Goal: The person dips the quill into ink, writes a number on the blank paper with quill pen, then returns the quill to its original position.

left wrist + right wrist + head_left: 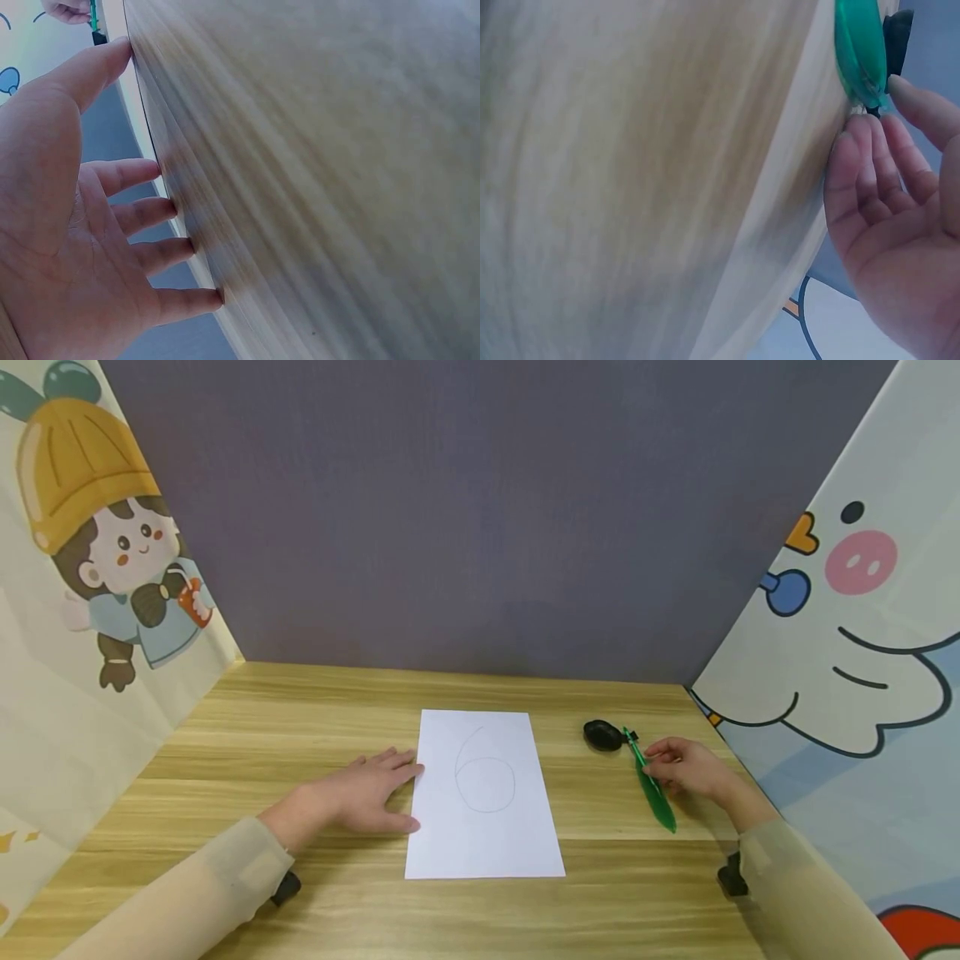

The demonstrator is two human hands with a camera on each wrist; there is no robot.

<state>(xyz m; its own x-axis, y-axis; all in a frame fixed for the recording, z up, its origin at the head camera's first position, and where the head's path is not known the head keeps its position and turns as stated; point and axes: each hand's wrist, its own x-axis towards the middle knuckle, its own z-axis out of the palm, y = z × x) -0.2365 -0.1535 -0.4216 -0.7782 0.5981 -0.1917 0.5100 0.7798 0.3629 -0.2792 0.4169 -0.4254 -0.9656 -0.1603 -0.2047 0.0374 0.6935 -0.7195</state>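
Observation:
A white sheet of paper point(540, 827) carries a thin hand-drawn figure 6. The left hand point(363, 793) rests on the wood with fingers spread, fingertips and thumb right at the sheet's left edge. In the left wrist view the fingers point(154, 255) are extended down to the surface. On the right, the right hand point(690, 768) pinches a slender green leaf-shaped thing point(658, 797) from its right side. That green thing point(861, 45) looks translucent in the right wrist view, with thumb and fingertips at its narrow part. Its far end is a thin stem with a small black piece.
Just left of the stem's end lies a black oval object point(602, 735). The wooden tabletop point(337, 902) ends at a dark grey wall point(480, 527). Panels with cartoon prints point(862, 652) stand along both sides.

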